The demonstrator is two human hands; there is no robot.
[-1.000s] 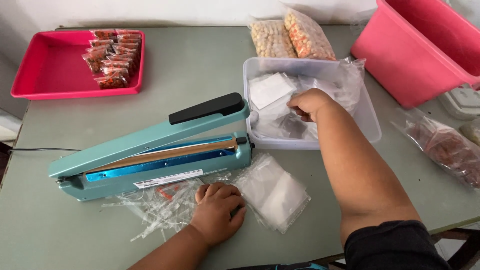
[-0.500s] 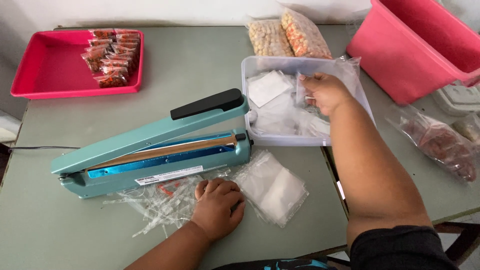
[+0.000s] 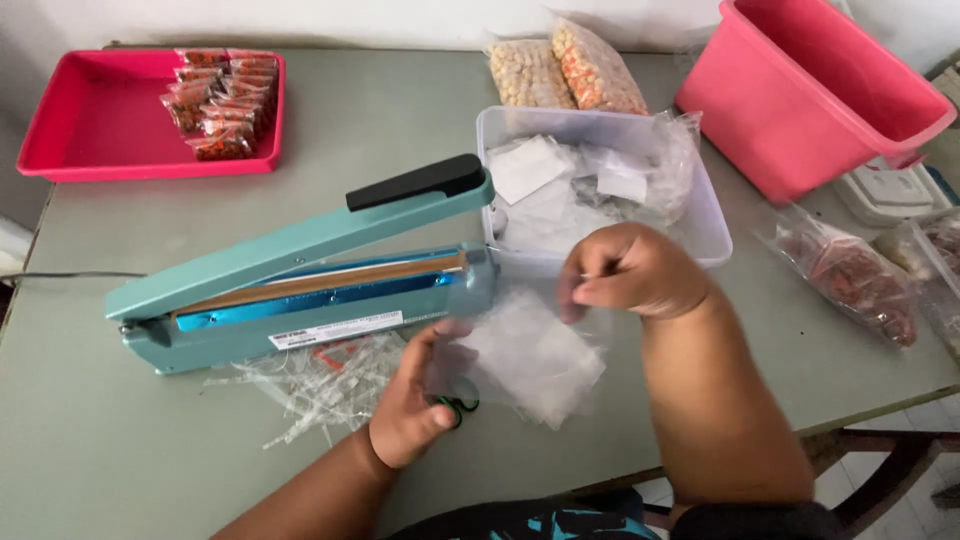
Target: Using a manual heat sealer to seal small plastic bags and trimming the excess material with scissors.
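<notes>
- Now the right hand [image 3: 635, 272] is out of the clear tub [image 3: 715, 225], where it was rummaging a second ago, and sits in front of it, just over the near rim.
- Its fingers are pinched together on something thin and see-through; it looks like a small clear bag [image 3: 600, 300], though the blur makes the edges hard to trace.
- The left hand [image 3: 415, 400] has lifted off the table, where it lay flat a moment ago, and is turned up with its fingers half spread toward the right hand.
- Whether the left fingers already touch the bag I cannot tell; they reach to just beside it.
- Under the left palm a bit of green shows, perhaps a scissor handle [image 3: 455, 405], too hidden to be sure.
- Between the two hands, and under them, lies the stack of empty bags [image 3: 535, 365] on the table.
- Left of the left hand lie plastic offcuts [image 3: 320, 385]; beyond it stands the teal heat sealer [image 3: 300, 285], its arm raised.
- So a single bag seems to have come from the tub to the front, where both hands can meet on it.
- Far beyond the left hand, the pink tray [image 3: 90, 130] holds filled packets [image 3: 220, 100].
</notes>
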